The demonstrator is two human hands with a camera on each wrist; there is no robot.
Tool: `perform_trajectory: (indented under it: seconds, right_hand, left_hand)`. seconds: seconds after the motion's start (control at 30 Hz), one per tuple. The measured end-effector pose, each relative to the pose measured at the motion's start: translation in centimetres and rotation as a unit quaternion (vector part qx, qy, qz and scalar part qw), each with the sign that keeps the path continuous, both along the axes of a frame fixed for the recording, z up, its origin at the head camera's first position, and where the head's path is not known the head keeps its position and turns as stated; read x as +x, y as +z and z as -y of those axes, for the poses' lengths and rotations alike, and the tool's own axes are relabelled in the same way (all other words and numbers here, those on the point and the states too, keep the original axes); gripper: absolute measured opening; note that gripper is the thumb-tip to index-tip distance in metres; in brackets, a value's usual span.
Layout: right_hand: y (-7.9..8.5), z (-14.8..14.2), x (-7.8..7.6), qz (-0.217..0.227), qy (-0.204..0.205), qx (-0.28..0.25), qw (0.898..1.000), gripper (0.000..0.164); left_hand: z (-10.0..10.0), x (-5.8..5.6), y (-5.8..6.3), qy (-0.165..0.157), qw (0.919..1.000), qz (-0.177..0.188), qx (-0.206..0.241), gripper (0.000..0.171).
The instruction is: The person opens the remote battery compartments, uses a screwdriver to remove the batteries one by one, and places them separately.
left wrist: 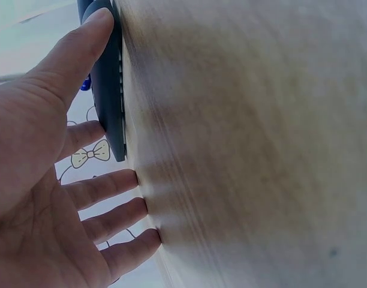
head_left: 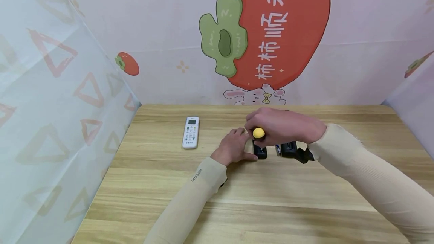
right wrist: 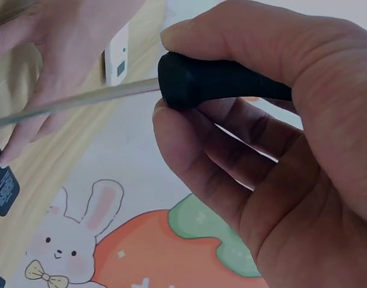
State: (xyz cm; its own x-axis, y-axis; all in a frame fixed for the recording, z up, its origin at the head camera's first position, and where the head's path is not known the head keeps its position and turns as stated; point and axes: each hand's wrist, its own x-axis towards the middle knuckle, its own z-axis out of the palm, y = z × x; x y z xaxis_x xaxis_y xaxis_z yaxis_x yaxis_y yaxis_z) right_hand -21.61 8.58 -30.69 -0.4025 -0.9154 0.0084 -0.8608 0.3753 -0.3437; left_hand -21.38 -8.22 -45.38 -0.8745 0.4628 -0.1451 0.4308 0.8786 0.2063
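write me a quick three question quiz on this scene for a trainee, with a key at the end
1. Multiple choice: what does the person's right hand hold?
a) a hammer
b) a screwdriver
c) a paintbrush

2. True or false: in the head view, the white remote control lies to the right of the left hand.

3. Fill in the blank: the black device is steadied by the person's ____ hand.

Key:
1. b
2. False; it lies to the left of that hand.
3. left
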Motion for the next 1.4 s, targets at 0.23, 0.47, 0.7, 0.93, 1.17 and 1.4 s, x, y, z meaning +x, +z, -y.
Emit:
perform_trajectory:
  seconds: [0.23, 0.47, 0.7, 0.93, 1.17, 1.4]
  right_hand:
    - [-0.4, -0.4, -1.0, 0.018, -0.048, -0.038, 0.998, 0.024]
    - [-0.8, -0.9, -1.4, 0.025, -0.073, -0.069, 0.995, 0.017]
    - [-0.7, -1.6, -1.2, 0.02, -0.091, -0.089, 0.992, 0.019]
    - [-0.5, -3.0, -0.9, 0.016, -0.092, -0.126, 0.988, 0.021]
    - [-0.8, -3.8, -0.9, 0.004, -0.085, -0.157, 0.984, 0.025]
    - [-0.6, -4.0, -0.6, -0.006, -0.071, -0.172, 0.983, 0.024]
  left_hand:
    - [-0.1, 0.0, -0.1, 0.011, 0.9999, 0.008, -0.005, 0.089]
    - [-0.1, -0.1, -0.2, 0.017, 0.9998, 0.008, -0.003, 0.09]
    - [-0.2, 0.0, -0.2, 0.021, 0.9998, 0.006, -0.001, 0.096]
    - [-0.3, -0.2, -0.3, 0.029, 0.9995, 0.012, -0.002, 0.094]
    - [-0.2, -0.1, -0.1, 0.031, 0.9993, 0.014, 0.015, 0.093]
    - [-0.2, -0.1, -0.2, 0.033, 0.9992, 0.015, 0.019, 0.093]
